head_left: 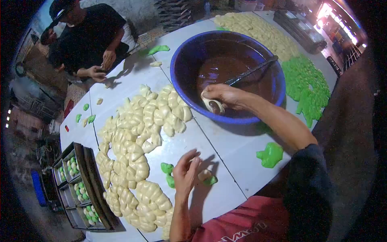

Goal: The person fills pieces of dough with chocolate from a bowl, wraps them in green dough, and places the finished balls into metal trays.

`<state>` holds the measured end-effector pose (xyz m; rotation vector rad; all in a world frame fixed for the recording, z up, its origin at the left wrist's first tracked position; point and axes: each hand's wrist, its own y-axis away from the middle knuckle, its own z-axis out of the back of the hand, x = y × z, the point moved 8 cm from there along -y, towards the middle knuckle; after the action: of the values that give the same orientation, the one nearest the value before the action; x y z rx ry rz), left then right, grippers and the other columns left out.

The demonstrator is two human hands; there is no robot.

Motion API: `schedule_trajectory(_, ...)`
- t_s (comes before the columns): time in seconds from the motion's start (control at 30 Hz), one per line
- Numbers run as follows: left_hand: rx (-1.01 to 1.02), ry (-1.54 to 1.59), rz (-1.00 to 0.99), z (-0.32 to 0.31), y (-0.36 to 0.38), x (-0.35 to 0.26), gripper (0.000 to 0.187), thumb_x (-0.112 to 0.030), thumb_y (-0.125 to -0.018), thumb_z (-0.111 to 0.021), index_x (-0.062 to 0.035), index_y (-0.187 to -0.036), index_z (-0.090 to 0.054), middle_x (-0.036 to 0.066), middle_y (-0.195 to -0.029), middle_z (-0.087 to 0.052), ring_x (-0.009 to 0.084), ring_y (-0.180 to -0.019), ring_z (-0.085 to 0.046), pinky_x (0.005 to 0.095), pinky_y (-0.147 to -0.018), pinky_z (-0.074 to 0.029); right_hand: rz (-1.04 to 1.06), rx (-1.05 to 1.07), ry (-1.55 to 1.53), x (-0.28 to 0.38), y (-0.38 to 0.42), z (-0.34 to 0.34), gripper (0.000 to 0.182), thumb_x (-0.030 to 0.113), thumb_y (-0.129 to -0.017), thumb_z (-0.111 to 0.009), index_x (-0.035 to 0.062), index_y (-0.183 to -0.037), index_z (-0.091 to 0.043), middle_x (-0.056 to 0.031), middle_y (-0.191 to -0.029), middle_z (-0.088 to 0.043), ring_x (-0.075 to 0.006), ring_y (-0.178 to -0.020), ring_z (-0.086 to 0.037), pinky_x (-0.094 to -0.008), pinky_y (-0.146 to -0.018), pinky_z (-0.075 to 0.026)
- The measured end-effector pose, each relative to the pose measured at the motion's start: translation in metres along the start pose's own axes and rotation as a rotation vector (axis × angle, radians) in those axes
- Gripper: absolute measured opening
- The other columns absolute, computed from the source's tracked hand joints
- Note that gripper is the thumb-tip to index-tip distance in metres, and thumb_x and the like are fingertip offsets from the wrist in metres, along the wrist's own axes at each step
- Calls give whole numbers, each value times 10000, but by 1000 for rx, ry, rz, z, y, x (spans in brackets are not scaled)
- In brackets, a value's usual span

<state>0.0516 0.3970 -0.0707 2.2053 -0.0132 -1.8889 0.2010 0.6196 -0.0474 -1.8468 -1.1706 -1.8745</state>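
Note:
My right hand (225, 97) is closed on a piece of pale dough (207, 101) with brown filling on it, over the near rim of a blue basin (175, 84). Dark brown filling (225, 64) lies in the basin, and a dark stick-like tool (252, 70) leans across it. My left hand (186, 169) hovers above the white table, its fingers bent and apart, holding nothing visible. Beside it are green dough pieces (167, 168) and a pale and green piece (207, 177). Many cream dough pieces (133, 161) lie to its left.
Stacked trays (82, 181) with green and white balls stand at the left edge. A person (86, 40) works across the table. Green dough (306, 82) and more cream dough (258, 30) lie beyond the basin; a green lump (270, 155) is at right.

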Motion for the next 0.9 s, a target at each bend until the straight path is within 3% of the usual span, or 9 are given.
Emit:
schedule_trajectory(0.27, 42, 504, 91, -67, -40, -35, 517, -399, -1020, -526, 18, -1326, -538, 128, -1240, -628, 220, -1078, -628, 420, -965, -516, 252, 1, -409, 38, 50, -67, 156, 203, -1021, -562, 75, -1109, -557, -12, -945, -621, -77, -828, -643, -232, -723, -558)
schedule_trajectory(0.4, 99, 622, 37, -61, -33, -38, 479, -364, -1022, -544, 42, -1275, -572, 105, -1204, -651, 203, -1136, -623, 394, -1007, -496, 253, -14, -456, 19, 68, -84, 157, 174, -1016, -551, 91, -1148, -539, -12, -1034, -610, -89, -931, -624, -257, -785, -534)
schedule_trajectory(0.5, -40, 521, 52, -29, -31, -13, 437, -313, -987, -624, 54, -1223, -601, 118, -1107, -682, 203, -1019, -676, 366, -964, -533, 267, -59, -334, 2, 82, -94, 226, 165, -963, -611, 89, -1165, -545, -20, -1098, -602, -125, -1038, -601, -297, -865, -523)
schedule_trajectory(0.53, -134, 557, 49, -19, -28, -13, 378, -246, -960, -671, 55, -1184, -628, 123, -1040, -696, 196, -926, -699, 335, -912, -563, 320, -68, -103, -4, 82, -91, 420, 114, -877, -697, 55, -1262, -539, -78, -1240, -582, -188, -1180, -561, -349, -957, -499)
schedule_trajectory(0.63, -210, 406, 77, -4, -18, -5, 432, -233, -965, -668, 74, -1262, -605, 124, -1082, -694, 168, -943, -677, 297, -864, -561, 531, -296, 393, -5, 102, -109, 615, 52, -808, -752, 44, -1371, -504, -148, -1371, -523, -230, -1259, -530, -376, -992, -489)
schedule_trajectory(0.67, -205, 390, 60, -5, -15, -6, 435, -224, -962, -673, 75, -1270, -602, 123, -1088, -693, 162, -947, -672, 289, -858, -557, 609, -391, 684, -1, 107, -118, 619, 16, -802, -747, 48, -1380, -531, -193, -1446, -455, -273, -1285, -525, -397, -1003, -487)
schedule_trajectory(0.77, -213, 356, -6, -14, -9, -8, 440, -199, -951, -688, 70, -1287, -598, 125, -1113, -691, 149, -970, -661, 277, -838, -556, 674, -498, 728, -15, 110, -133, 498, 47, -819, -734, 72, -1300, -610, -212, -1430, -432, -324, -1219, -576, -382, -996, -517)
schedule_trajectory(0.8, -236, 352, -39, -16, -8, -7, 437, -193, -947, -693, 62, -1290, -601, 129, -1127, -689, 150, -985, -662, 281, -831, -562, 729, -589, 758, -16, 112, -135, 334, 25, -856, -689, 61, -1188, -681, -185, -1343, -523, -298, -1138, -617, -355, -880, -553)
schedule_trajectory(0.9, -297, 162, -132, -6, -13, 7, 427, -196, -945, -697, 48, -1286, -611, 119, -1130, -689, 142, -990, -655, 277, -808, -568, 696, -611, 757, -26, 109, -137, 265, 15, -862, -675, 46, -1124, -700, -144, -1204, -621, -283, -1018, -649, -361, -787, -549)
